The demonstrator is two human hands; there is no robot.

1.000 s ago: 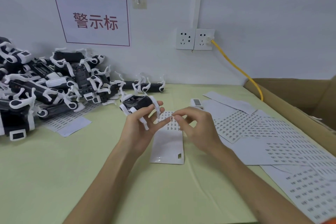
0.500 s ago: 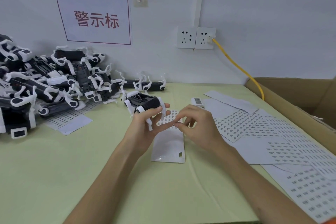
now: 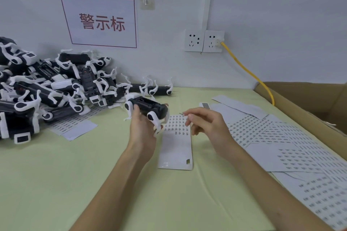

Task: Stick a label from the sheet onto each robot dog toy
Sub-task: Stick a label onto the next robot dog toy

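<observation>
A heap of robot dog toys (image 3: 56, 88) is lying far to the left of the label sheet (image 3: 176, 137), piled against the wall, with a printed sheet (image 3: 71, 124) poking out from under it.

Just left of the label sheet, the left hand (image 3: 143, 127) is gripping one robot dog toy (image 3: 147, 108), fingers and thumb curled round its black body, lifting it clear of the green table (image 3: 93, 184) with the white legs hanging toward the sheet's upper left corner.

The label sheet itself is lying flat at the centre, its upper part printed with small labels and its lower part blank backing.

Over the sheet's upper right corner, the right hand (image 3: 204, 124) is pinching a small peeled label (image 3: 181, 113) between thumb and forefinger, the other fingers loosely curled. The label is hanging in the air between the hand and the toy, touching neither the sheet nor the toy.

To do this step well, I judge the left hand should be turning a flat face of the body toward the label and holding it steady, while the right is laying one edge down first and then smoothing along, so nothing is wrinkling or catching on a leg.

Right of the label sheet, more label sheets (image 3: 281, 146) are lying fanned out, and beyond them a cardboard box (image 3: 309, 103) is standing at the table's edge.
</observation>
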